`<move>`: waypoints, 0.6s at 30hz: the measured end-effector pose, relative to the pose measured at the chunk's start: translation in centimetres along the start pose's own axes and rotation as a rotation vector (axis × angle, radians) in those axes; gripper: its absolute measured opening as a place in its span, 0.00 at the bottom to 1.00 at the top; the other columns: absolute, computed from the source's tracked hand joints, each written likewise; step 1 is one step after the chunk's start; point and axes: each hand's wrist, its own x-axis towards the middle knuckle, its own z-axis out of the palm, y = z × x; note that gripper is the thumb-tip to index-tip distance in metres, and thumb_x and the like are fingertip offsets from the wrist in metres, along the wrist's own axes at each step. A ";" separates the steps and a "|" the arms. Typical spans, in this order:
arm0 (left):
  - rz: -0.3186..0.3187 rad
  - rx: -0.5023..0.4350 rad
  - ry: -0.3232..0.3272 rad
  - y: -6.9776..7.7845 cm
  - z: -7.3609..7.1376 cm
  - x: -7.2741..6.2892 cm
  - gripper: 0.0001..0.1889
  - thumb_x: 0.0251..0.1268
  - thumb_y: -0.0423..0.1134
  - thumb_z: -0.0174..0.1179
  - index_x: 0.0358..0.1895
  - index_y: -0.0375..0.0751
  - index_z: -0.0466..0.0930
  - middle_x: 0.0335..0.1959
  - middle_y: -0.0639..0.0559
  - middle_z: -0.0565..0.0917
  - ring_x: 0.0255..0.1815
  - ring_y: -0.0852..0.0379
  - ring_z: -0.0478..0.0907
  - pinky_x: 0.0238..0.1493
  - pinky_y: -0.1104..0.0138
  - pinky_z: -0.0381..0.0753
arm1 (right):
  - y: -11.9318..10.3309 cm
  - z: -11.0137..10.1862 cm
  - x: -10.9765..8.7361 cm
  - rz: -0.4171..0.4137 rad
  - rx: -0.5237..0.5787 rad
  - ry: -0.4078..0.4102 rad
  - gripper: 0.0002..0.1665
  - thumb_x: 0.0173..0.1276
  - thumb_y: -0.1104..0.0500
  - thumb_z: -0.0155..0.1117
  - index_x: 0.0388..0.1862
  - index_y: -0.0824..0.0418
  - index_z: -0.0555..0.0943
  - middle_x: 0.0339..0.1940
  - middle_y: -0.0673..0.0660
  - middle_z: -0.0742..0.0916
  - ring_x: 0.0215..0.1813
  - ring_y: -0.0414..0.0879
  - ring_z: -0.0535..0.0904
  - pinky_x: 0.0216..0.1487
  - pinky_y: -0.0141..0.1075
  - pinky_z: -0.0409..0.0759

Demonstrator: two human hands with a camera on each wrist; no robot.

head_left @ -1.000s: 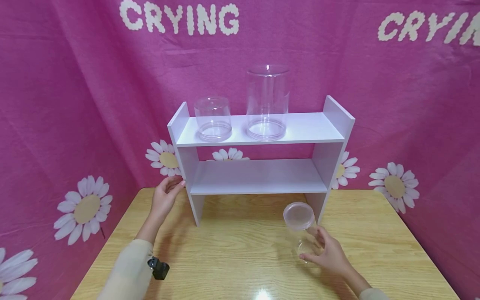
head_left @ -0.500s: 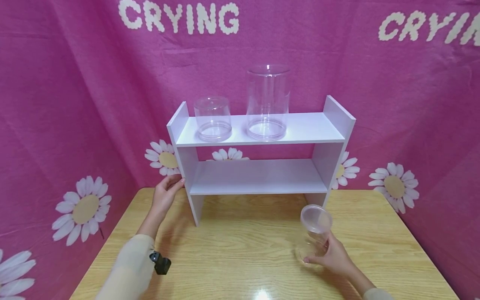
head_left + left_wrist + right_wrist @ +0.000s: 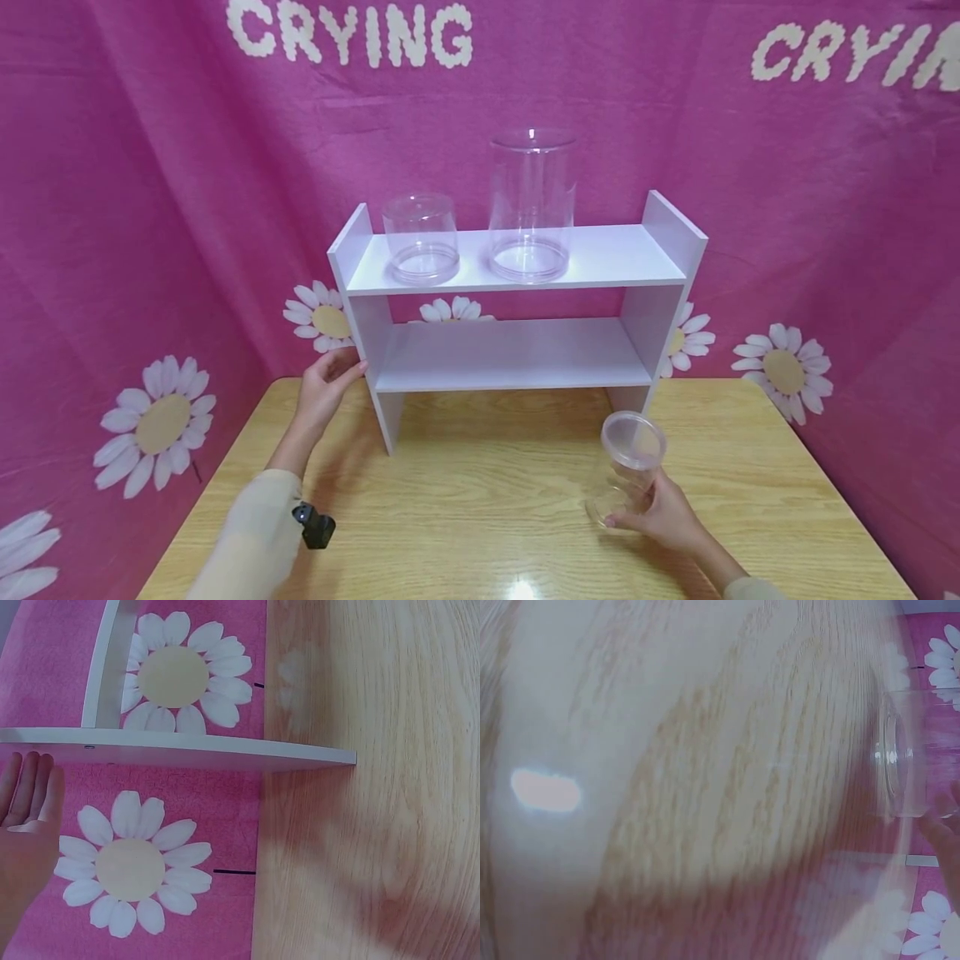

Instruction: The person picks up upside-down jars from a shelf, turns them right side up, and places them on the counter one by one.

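A clear lidded plastic jar (image 3: 633,440) is in my right hand (image 3: 666,512), which grips it from the right side above the front right of the table. In the right wrist view the jar's base (image 3: 895,756) and part of the hand (image 3: 946,847) show at the right edge. My left hand (image 3: 318,398) is at the outer left side of a white two-tier shelf (image 3: 517,354), with its fingertips at the side panel. The left wrist view shows that hand's fingers (image 3: 34,787) extended near the panel (image 3: 225,750).
On the shelf's top tier stand a short clear jar (image 3: 422,242) at the left and a taller clear jar (image 3: 531,208) near the middle. The shelf stands on a wooden table (image 3: 480,483) before a pink curtain (image 3: 637,100).
My right hand has carried the jar a little to the right, then nearly stopped. The left hand stays at the shelf's side. The view has shifted slightly.
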 end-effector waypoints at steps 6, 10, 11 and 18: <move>0.031 -0.034 0.010 0.3 0.0 0.2 0.20 0.60 0.31 0.63 0.54 0.25 0.74 0.32 0.73 0.77 0.38 0.76 0.74 0.45 0.85 0.75 | -0.3 -0.2 0.0 0.017 -0.075 0.001 0.49 0.41 0.64 0.81 0.61 0.74 0.66 0.59 0.77 0.77 0.55 0.29 0.78 0.54 0.21 0.78; -0.001 -0.148 0.001 0.3 0.1 0.3 0.21 0.59 0.26 0.62 0.56 0.25 0.72 0.32 0.76 0.79 0.39 0.77 0.77 0.45 0.83 0.78 | -1.0 -0.4 0.0 0.059 -0.252 0.021 0.50 0.38 0.57 0.83 0.60 0.70 0.71 0.58 0.71 0.81 0.56 0.37 0.79 0.55 0.24 0.78; -0.010 -0.177 0.003 0.2 0.1 0.3 0.20 0.59 0.26 0.62 0.55 0.26 0.72 0.32 0.76 0.79 0.39 0.77 0.78 0.45 0.83 0.79 | -1.2 -0.4 0.0 0.069 -0.286 0.029 0.50 0.36 0.56 0.84 0.59 0.69 0.71 0.57 0.69 0.82 0.56 0.39 0.79 0.55 0.25 0.77; -0.024 -0.354 0.026 -0.1 0.3 0.4 0.15 0.60 0.23 0.60 0.41 0.51 0.79 0.33 0.72 0.83 0.40 0.73 0.80 0.47 0.81 0.80 | -2.5 -1.1 0.1 0.064 -0.337 0.057 0.51 0.35 0.58 0.85 0.59 0.69 0.70 0.55 0.69 0.83 0.57 0.51 0.79 0.57 0.47 0.82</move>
